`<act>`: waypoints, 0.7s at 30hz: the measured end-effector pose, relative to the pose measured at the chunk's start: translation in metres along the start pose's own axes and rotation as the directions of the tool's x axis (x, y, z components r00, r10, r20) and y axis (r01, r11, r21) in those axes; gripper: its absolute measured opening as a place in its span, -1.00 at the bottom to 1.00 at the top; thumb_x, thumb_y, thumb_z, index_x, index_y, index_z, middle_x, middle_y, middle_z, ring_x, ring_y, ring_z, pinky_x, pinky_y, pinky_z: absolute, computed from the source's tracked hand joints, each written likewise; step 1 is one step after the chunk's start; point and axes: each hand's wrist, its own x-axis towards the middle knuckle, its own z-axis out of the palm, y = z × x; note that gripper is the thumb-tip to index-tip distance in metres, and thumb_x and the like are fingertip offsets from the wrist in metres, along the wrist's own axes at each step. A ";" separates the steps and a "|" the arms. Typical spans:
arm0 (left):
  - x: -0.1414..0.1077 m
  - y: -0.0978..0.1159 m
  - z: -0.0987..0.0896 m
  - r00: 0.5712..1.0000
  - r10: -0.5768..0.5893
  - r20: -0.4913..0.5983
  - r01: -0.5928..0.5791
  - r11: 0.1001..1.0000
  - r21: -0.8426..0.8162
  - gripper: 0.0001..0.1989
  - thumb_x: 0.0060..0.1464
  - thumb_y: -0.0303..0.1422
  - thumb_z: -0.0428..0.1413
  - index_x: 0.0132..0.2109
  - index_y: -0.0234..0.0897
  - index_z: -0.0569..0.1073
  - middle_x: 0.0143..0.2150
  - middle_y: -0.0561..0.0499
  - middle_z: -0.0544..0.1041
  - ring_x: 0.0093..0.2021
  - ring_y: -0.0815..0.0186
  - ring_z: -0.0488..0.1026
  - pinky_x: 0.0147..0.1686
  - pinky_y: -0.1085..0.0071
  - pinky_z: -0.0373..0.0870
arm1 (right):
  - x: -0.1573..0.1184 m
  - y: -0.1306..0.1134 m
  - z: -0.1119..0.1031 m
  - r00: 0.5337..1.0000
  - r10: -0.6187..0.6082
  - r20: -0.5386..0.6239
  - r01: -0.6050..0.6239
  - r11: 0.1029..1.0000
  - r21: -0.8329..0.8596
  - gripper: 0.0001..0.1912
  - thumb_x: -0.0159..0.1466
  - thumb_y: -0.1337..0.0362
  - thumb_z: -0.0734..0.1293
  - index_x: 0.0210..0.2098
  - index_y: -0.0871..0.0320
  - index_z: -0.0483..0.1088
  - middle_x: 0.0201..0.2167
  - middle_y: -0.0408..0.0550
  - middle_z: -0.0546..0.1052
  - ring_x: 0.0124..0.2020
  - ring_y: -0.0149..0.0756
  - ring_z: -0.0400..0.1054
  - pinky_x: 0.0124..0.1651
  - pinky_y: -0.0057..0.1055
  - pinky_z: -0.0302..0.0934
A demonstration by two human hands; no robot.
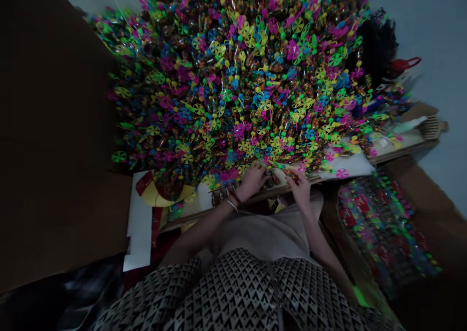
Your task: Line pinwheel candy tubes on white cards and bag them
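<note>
Small clear tubes of coloured beads with pink, yellow, green and blue wheel tops form a large pile (pixel 233 93) beyond my hands. At the near edge of the table (pixel 330 171), my left hand (pixel 254 179) bends its fingers over a thin dark strip (pixel 219 190), along which several tubes lie in a row. To its right, my right hand (pixel 299 182) has its fingers pinched together at the end of a small tube. The dim light hides the exact contact of the left fingertips.
A big cardboard box (pixel 62 151) rises at the left. Packed, wrapped tubes fill an open box (pixel 386 229) at the lower right. A yellow and red card (pixel 160 195) lies left of my hands, and a red-handled thing (pixel 401 64) is at the back right.
</note>
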 end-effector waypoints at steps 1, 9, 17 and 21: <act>-0.003 0.003 0.008 1.000 -0.012 -0.007 0.013 0.998 0.063 -0.82 0.17 -0.30 0.10 -0.14 -0.29 0.48 -0.11 -0.13 0.47 -0.03 0.15 0.35 -0.06 0.29 0.27 | -0.004 -0.001 0.006 0.995 -0.094 -0.044 0.090 0.993 -0.081 -0.62 0.21 0.12 0.32 -0.04 0.18 0.44 -0.09 0.05 0.52 -0.11 -0.22 0.42 -0.03 -0.22 0.34; 0.002 0.002 0.035 1.000 -0.010 -0.001 0.010 1.000 0.000 -0.80 0.23 -0.44 -0.01 -0.15 -0.26 0.52 -0.16 -0.10 0.50 -0.09 0.26 0.41 -0.03 0.33 0.32 | -0.027 0.009 0.044 0.889 -0.439 0.132 0.447 0.762 -0.469 -0.59 0.38 0.33 0.09 0.15 0.08 0.35 0.08 0.04 0.43 0.12 -0.25 0.28 0.19 -0.19 0.21; 0.008 -0.008 0.044 1.000 0.015 -0.013 -0.016 0.997 -0.081 -0.78 0.23 -0.46 -0.01 -0.18 -0.27 0.54 -0.19 -0.07 0.54 -0.15 0.31 0.44 -0.04 0.38 0.38 | -0.039 0.015 0.043 0.877 -0.416 0.241 0.474 0.661 -0.582 -0.51 0.37 0.40 0.03 0.26 0.14 0.22 0.17 0.08 0.35 0.19 -0.22 0.19 0.23 -0.16 0.12; 0.012 -0.009 0.040 1.000 0.004 0.022 -0.002 0.994 -0.106 -0.80 0.20 -0.47 0.02 -0.18 -0.30 0.55 -0.19 -0.08 0.53 -0.16 0.30 0.45 -0.09 0.39 0.39 | -0.032 0.003 0.037 0.878 -0.397 0.266 0.475 0.658 -0.585 -0.57 0.37 0.34 0.10 0.18 0.11 0.32 0.09 0.04 0.43 0.10 -0.22 0.25 0.17 -0.19 0.14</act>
